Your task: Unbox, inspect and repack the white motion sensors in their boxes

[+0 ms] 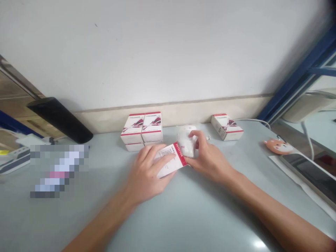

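Note:
My left hand (147, 173) is closed around a small white carton (168, 164) with a red end band marked DETECTOR, held tilted over the table. At the carton's red end, my right hand (210, 155) grips a white item in clear wrapping (187, 143) between its curled fingers and thumb. The thumb lies close to the carton's edge; whether it touches is unclear. The wrapped item sits against or just beyond that end; I cannot tell if part of it is inside. Behind my left hand stand stacked red-and-white cartons (141, 129) in two side-by-side piles.
Another carton (228, 126) lies at the back right, near a white cable (258, 120). On the right are an orange animal-faced object (278, 146) and a dark-screened phone (311, 175). A black cylinder (61, 120) leans at the left. The wall (168, 52) bounds the table's back.

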Demonstrator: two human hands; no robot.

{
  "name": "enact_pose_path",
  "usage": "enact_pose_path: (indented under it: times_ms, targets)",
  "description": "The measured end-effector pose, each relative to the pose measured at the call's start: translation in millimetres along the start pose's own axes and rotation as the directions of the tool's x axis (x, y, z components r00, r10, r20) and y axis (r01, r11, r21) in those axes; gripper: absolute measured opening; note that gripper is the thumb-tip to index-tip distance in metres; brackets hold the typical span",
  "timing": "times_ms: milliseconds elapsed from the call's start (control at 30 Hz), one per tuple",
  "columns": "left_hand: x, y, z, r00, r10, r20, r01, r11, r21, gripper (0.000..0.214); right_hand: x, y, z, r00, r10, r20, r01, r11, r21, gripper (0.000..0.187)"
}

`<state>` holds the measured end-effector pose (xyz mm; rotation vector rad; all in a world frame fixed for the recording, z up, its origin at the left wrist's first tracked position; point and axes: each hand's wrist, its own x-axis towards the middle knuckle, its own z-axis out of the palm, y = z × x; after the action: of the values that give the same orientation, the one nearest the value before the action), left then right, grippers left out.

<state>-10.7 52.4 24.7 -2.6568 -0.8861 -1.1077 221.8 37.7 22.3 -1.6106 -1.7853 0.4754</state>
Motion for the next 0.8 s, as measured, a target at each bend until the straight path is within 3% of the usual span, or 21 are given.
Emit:
enact_pose_path:
  times_ms: [100,233,400,600,667,800]
  targets:
    - [0.4,0.2,0.7,1.000,-0.006,-0.029,0.006,1.000,-0.025,0.034,-2.0,-2.1,4.8,0.999,0.049,-0.010,-0.046,0.980,0.191,0.065]
    - [0.6,2.9,0.0,0.997,-0.080,-0.002,0.080,0.991,-0.107,0.035,-2.0,-1.9,1.6,0.994,-0.075,0.074,0.032,0.880,0.473,0.068]
    - [-1.0,3.7,0.2,0.979,-0.194,0.066,0.204,0.953,-0.226,0.038,-0.9,-1.8,-15.6,0.977,-0.107,0.184,-0.009,0.841,0.540,0.074]
    - [-1.1,-0.3,3.4,0.958,-0.280,0.056,0.284,0.921,-0.267,0.033,4.2,7.8,-28.3,0.918,-0.160,0.362,-0.124,0.754,0.645,0.077]
    - [-0.8,-0.6,4.4,0.958,-0.284,0.037,0.283,0.919,-0.273,0.033,7.1,11.2,-27.6,0.920,-0.165,0.355,-0.138,0.713,0.687,0.069]
    - [0.6,-0.6,1.7,0.950,-0.311,0.037,0.308,0.906,-0.291,0.032,9.2,8.7,-22.2,0.969,-0.095,0.229,-0.097,0.705,0.703,0.045]
